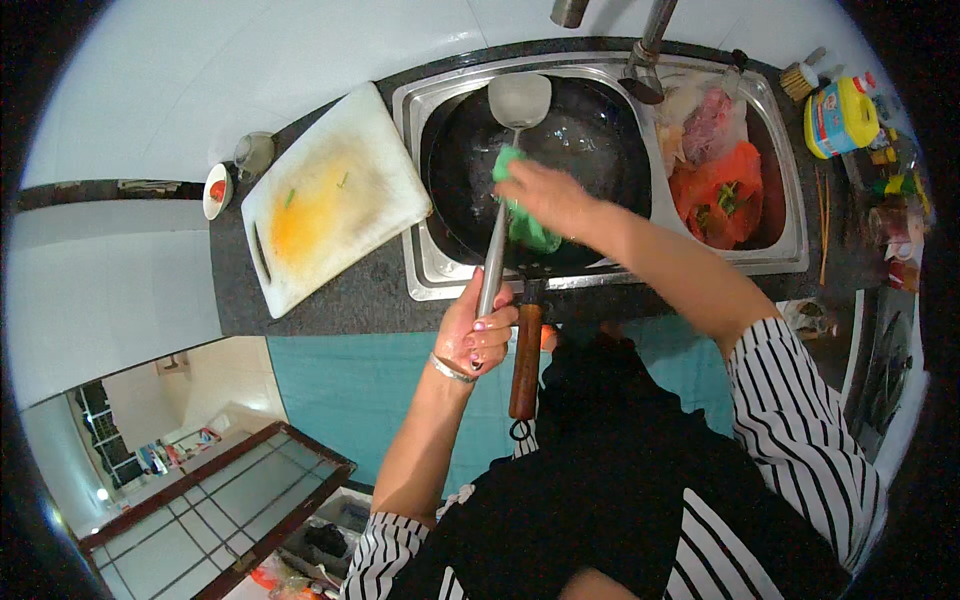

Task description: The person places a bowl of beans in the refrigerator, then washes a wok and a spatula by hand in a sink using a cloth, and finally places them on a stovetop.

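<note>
A metal wok spatula (519, 101) extends over a large black wok (592, 161) that sits in the left basin of the steel sink. Its metal handle is gripped in my left hand (476, 330) near the basin's front edge. My right hand (546, 196), slightly blurred, holds a green cloth (534, 229) against the spatula's shaft; part of the cloth hangs down over the wok. The wok's wooden handle (526, 364) points towards my body, just right of my left hand. The wok's inside looks wet and shiny.
Left of the sink lies a stained white cutting board (341, 187), with a small bowl (218, 192) and a glass jar (254, 155) beyond. Plastic bags (716, 187) fill part of the right basin under the faucet (643, 71). A yellow bottle (841, 118), brush (799, 79) and chopsticks (823, 225) are at right.
</note>
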### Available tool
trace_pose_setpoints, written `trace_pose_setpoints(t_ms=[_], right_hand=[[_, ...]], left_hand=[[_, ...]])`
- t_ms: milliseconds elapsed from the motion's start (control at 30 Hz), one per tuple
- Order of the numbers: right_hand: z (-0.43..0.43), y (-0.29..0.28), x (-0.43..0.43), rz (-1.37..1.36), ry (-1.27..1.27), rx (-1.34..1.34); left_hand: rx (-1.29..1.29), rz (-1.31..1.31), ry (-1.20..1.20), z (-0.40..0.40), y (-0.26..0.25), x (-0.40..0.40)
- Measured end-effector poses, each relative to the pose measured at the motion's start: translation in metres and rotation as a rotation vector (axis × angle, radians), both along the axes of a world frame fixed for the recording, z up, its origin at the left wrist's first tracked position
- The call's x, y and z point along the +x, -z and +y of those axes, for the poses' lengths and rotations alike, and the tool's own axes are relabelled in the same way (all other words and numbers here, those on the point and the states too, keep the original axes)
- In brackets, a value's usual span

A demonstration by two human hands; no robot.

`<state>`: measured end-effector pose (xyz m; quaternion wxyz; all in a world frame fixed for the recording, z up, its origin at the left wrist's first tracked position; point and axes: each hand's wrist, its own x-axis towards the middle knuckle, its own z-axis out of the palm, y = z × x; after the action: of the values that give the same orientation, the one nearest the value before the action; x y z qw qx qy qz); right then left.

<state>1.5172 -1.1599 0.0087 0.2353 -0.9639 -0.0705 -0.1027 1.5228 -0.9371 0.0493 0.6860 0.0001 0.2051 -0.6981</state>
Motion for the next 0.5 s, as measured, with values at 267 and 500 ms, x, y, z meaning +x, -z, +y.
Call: trace_pose_setpoints(t_ms=[267,500], right_hand=[[-0.027,0.055,0.006,0.159,0.268,-0.079],[-0.046,0.06,0.005,0.255,0.301,0.333]], left_hand=[[0.28,-0.172,-0.017,0.021,-0.006,-0.011],[0.329,-0.36,-0.041,0.013,-0.008,0.009]])
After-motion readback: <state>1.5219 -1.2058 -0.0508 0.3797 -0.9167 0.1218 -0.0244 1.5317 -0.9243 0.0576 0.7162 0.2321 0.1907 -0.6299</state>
